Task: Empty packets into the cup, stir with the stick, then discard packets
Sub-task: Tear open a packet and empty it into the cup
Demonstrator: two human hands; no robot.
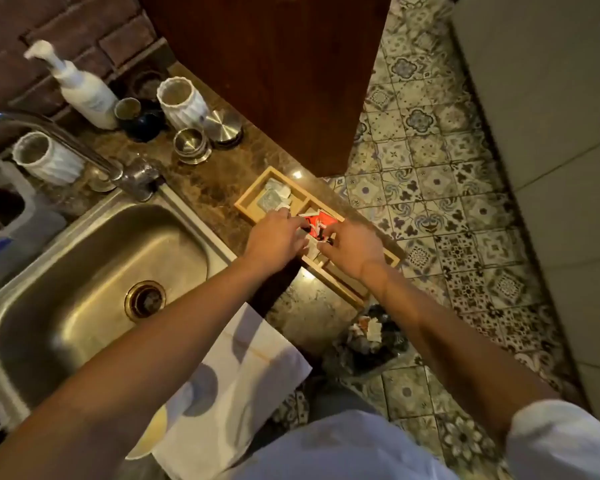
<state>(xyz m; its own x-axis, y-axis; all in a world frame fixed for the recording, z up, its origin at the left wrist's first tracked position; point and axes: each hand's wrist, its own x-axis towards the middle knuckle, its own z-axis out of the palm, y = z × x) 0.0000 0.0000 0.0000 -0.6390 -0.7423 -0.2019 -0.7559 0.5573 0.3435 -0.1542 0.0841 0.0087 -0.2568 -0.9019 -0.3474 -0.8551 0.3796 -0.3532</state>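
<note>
The scene is dim and warm-toned, with a yellowish cast. Two small bright glints sit on the stone counter (222,188), one beyond the wooden tray (250,206) and one nearer the camera. The steel sink (94,258) catches a soft sheen along its basin and rim. The brick wall (49,36) and wooden panel (267,64) at the top fall into deep shadow. Straight edges bow outward toward the borders from the wide lens. The forearms and shirt at the bottom look soft, and the left edge is smeared and blurry
</note>
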